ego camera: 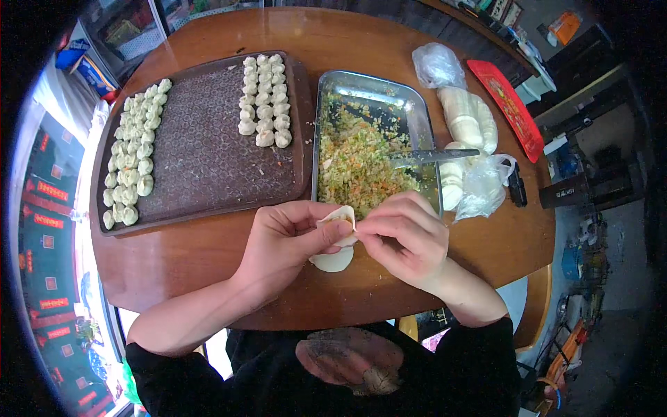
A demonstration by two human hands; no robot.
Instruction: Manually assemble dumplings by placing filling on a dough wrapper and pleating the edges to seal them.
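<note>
My left hand point(292, 234) holds a dumpling wrapper point(344, 213) folded around some filling, its thumb pressed on the front. The fingertips of my right hand point(406, 234) pinch the wrapper's right edge. Below them, a round wrapper point(333, 260) lies on the wooden table, partly hidden by my left fingers. Just beyond my hands stands a metal pan point(378, 78) with chopped vegetable filling point(365, 161). A metal utensil point(432, 155) rests in it, its handle over the right rim.
Left of the pan, a brown tray point(208, 140) carries rows of shaped dumplings point(138, 151) along its left side and more dumplings point(264, 99) at its right. Stacked wrappers point(466, 117), plastic bags point(484, 187) and a red tray point(505, 107) lie on the right.
</note>
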